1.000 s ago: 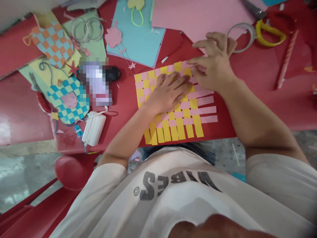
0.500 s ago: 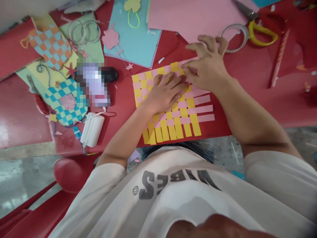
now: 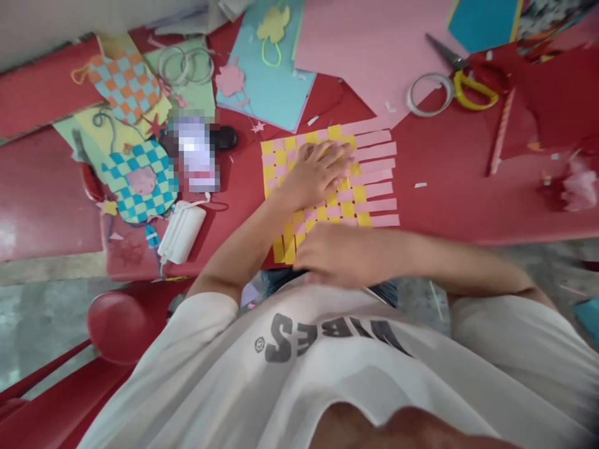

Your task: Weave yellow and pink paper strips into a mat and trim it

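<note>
- Right in the middle of the action, a woven paper mat [image 3: 346, 199] of yellow and pink strips, lying flat on a red table [image 3: 468, 206], directly in front of the person's chest!
- The left hand [image 3: 316, 174] is open, palm down and pressing on the mat's upper half, fingers spread and gripping nothing.
- The right hand [image 3: 341, 249] comes across the body, open with fingers extended, lying over the mat's lower edge.
- Pink paper strips [image 3: 377, 178] stick out loose from the mat's right side, and yellow paper strips [image 3: 285, 249] poke out at its bottom edge.
- Just above the mat, a pink paper sheet [image 3: 369, 56] and a blue paper sheet [image 3: 264, 68].
- Up to its right, yellow-handled scissors [image 3: 470, 87] beside a tape roll [image 3: 429, 93].
- Left of the mat, a blurred object [image 3: 196, 153], then a finished teal checkered weave [image 3: 140, 181], with a white charger [image 3: 181, 232] at its lower left!
</note>
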Demonstrator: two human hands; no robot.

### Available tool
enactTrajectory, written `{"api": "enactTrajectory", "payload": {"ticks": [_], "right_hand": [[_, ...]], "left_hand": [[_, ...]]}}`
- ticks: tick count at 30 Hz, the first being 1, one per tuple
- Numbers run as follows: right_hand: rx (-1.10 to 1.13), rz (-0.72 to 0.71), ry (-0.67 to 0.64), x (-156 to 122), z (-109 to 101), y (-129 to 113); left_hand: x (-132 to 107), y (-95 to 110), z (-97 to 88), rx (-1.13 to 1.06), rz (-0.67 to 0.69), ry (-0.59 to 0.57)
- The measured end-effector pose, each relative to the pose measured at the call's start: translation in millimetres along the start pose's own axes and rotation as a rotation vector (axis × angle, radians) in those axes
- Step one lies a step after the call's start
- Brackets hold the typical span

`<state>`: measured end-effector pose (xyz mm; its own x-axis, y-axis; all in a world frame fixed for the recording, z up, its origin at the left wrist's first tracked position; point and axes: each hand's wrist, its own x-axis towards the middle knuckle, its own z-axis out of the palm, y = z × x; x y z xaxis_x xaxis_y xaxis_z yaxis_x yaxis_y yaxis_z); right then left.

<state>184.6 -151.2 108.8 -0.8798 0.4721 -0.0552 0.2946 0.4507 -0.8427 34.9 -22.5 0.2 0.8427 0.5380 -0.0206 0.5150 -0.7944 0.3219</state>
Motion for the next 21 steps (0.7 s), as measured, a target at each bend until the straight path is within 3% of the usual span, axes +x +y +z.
{"api": "enactTrajectory", "payload": {"ticks": [2,4,7,9,13,16,21], "right_hand": [[0.265,-0.152,-0.272,21,57,-12],[0.523,-0.233,-0.465,47,113,-8],[0.776,-0.248,-0.55,83,176,9],[0.797,-0.25,-0.561,98,197,14],[0.736,-0.361,-0.529,94,196,8],[0.67,-0.369,-0.568,73,171,2],[0.574,-0.227,-0.691,39,118,3]], "left_hand": [[-1,1,-1.0,-0.035,-0.036,0.035],[-2,0,0.0,-0.05,-0.066,0.055],[-1,-3,5.1,-0.058,-0.074,0.082],[0,-6,9.3,-0.059,-0.066,0.105],[1,-8,12.7,-0.062,-0.077,0.146],[1,-7,8.7,-0.053,-0.097,0.126],[0,-3,0.8,-0.023,-0.108,0.071]]}}
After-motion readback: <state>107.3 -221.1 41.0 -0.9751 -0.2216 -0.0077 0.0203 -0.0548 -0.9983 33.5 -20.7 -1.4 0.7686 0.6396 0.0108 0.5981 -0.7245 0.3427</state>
